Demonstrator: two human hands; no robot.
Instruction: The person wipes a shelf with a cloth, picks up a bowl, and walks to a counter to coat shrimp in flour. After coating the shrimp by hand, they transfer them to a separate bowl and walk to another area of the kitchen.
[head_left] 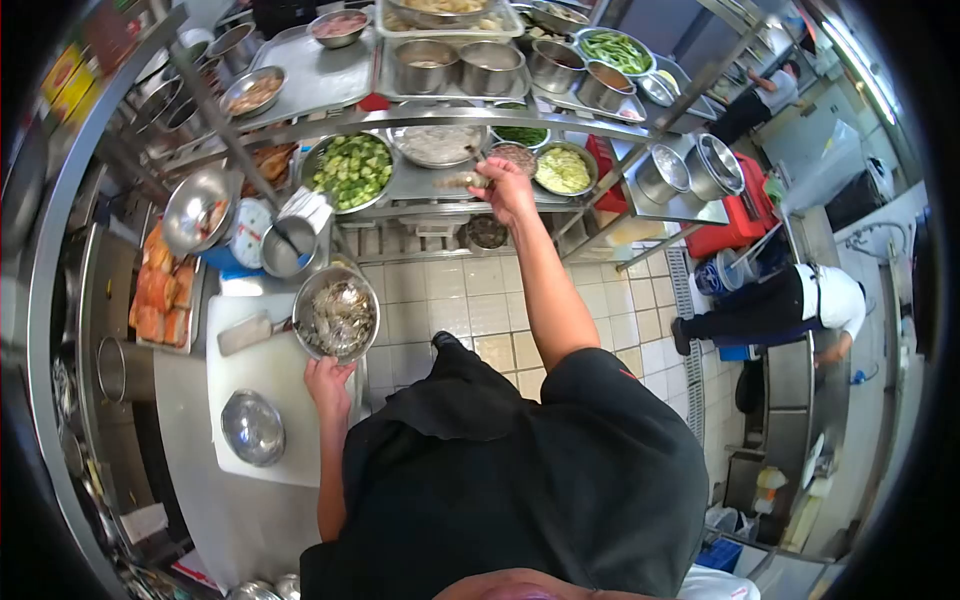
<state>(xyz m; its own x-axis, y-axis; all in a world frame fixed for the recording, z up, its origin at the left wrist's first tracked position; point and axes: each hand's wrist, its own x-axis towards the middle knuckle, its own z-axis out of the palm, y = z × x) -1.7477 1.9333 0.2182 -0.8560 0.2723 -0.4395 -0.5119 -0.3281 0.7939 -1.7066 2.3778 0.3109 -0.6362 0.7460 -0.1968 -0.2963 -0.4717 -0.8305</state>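
My left hand point(328, 386) grips the near rim of a round metal bowl point(372, 338) at the edge of the work table. Inside it is a heap of greyish, glossy food point(340, 312) that I cannot name. My right hand point(506, 192) reaches out over the lower shelf, its fingers closed. A mottled grey-brown piece point(458, 180) and a short dark stick-like end point(473, 152) show at the fingertips, too small to name. Near that hand are a pan of white shreds point(436, 143) and a bowl of minced pinkish food point(513, 156).
A cleaver point(246, 335) and a small metal bowl point(253, 428) lie on the white cutting board point(280, 380). Chopped greens point(350, 170) and pale green pieces point(564, 170) fill bowls on the shelf. Metal posts point(225, 125) frame the rack. One co-worker point(825, 298) bends at right; another person point(770, 95) stands farther back.
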